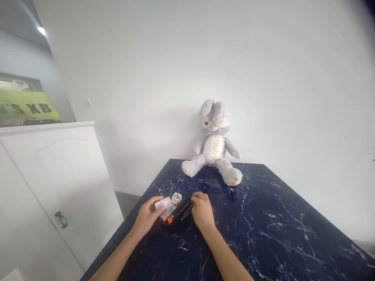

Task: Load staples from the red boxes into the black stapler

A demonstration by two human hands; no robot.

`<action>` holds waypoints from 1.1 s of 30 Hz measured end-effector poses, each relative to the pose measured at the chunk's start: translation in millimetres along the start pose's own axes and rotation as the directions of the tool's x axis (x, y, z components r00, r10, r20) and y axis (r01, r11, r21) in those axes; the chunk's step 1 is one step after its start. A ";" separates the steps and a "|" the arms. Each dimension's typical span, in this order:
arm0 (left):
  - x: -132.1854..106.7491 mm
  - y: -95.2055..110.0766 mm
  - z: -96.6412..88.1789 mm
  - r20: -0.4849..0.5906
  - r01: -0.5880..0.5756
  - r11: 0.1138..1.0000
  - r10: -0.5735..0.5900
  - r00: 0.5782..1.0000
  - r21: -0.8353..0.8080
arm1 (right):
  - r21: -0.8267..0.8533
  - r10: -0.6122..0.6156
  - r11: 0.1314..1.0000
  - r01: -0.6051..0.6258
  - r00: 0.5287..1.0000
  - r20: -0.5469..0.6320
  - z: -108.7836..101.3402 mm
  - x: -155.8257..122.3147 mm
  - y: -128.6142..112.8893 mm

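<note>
Handling is looking midway: the goods are lying grouped on the dark marbled table (252, 230), and both hands are working at them; nothing is showing as finished, and what is left I can't tell. Left hand (145, 215) is gripping a red-printed white box (163, 203) between thumb and fingers, at the left side of a black case (182, 209). Right hand (202, 210) is curling its fingers at the case's right side; whether they're pinching it, can't tell. A small white box (176, 198) is sitting just beyond, between the hands. Counting: two hands, one black case, two white boxes for sure (possibly another underneath, unclear), one plush rabbit (213, 148) sitting at the table's far edge, one table.
</note>
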State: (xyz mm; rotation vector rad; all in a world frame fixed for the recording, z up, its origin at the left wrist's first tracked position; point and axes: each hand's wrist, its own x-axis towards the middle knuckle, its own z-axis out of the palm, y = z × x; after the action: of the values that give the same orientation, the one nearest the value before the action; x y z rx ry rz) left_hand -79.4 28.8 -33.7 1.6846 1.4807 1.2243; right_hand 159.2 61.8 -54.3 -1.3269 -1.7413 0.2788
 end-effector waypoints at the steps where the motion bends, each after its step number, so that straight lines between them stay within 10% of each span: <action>1: 2.4 -4.2 0.3 -0.046 0.054 0.996 -0.057 0.997 -0.071 | -0.039 -0.023 0.999 0.023 1.000 -0.002 -0.2 -0.8 -0.2; 7: 10.7 -19.3 -5.1 -0.164 0.153 0.984 -0.167 0.972 -0.093 | -0.325 -0.130 0.936 0.136 0.991 0.041 -8.6 -5.5 2.4; 20: -9.0 11.5 -7.6 0.214 -0.219 0.874 0.136 0.967 0.434 | -0.291 -0.063 0.956 0.035 0.994 -0.088 -10.6 -3.2 -2.4; 28: -13.5 22.0 3.7 0.086 -0.217 0.930 0.201 0.976 0.296 | -0.130 0.047 0.989 -0.066 0.989 -0.140 -7.6 0.3 9.4; 33: -9.1 19.9 3.3 -0.055 -0.015 0.994 0.009 0.998 -0.112 | 0.069 0.068 0.996 -0.056 0.978 -0.196 -7.9 3.1 16.5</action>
State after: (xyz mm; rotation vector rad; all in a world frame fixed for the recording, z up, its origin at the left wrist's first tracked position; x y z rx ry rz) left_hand -67.4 16.2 -20.1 1.5997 1.4074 1.3445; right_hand 175.9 68.5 -58.8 -1.3186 -1.5153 0.2264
